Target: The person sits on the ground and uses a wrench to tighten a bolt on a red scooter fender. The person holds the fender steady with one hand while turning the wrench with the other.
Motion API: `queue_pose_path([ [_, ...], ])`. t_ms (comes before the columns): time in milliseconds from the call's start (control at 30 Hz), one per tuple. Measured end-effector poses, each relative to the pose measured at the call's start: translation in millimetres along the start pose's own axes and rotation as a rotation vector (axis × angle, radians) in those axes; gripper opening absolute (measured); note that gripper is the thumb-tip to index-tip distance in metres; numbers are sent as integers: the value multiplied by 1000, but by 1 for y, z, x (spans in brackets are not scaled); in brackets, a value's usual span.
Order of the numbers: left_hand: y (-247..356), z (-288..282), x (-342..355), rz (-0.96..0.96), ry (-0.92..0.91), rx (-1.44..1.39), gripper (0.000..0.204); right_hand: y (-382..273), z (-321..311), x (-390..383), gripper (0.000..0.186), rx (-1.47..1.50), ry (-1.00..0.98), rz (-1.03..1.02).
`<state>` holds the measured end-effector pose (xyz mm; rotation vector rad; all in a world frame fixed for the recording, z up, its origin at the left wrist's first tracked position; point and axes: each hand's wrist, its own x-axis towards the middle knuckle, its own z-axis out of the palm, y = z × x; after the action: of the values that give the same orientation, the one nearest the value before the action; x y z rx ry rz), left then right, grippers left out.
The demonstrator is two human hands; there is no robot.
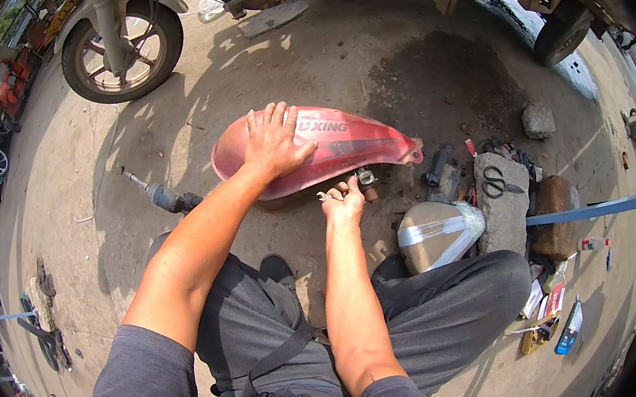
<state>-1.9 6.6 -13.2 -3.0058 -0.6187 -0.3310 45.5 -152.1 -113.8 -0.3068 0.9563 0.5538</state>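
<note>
A red motorcycle fuel tank (340, 144) lies on its side on the concrete in front of me. My left hand (271, 140) rests flat on its upper face, fingers spread. At the tank's near edge, my right hand (344, 200) is closed around what looks like a small metal wrench (324, 197); one end sticks out at the left of the fist and the rest is hidden. Right beside those fingers is a metal fuel valve (366, 178) at the tank's underside; whether the wrench touches it is hidden.
A motorcycle front wheel (121, 51) stands far left. A power tool (165, 197) lies left of the tank. To the right are a taped rounded part (439, 236), scissors (502, 183) on a stone block (499, 223), and a rusty block (557, 214). A rock (539, 120) lies farther off.
</note>
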Motion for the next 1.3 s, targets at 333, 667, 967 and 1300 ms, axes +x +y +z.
queue_pose_path([
  [333, 0, -1, 0, 0, -1, 2, 87, 0, 4, -5, 26, -78, 0, 5],
  [667, 0, -2, -1, -11, -26, 24, 87, 2, 7, -22, 21, -56, 1, 20],
  [967, 1, 0, 0, -6, -1, 14, 86, -4, 2, 2, 24, 39, -33, 55],
  [1300, 0, 0, 0, 0, -1, 13, 86, 1, -4, -4, 18, -27, -31, -21],
])
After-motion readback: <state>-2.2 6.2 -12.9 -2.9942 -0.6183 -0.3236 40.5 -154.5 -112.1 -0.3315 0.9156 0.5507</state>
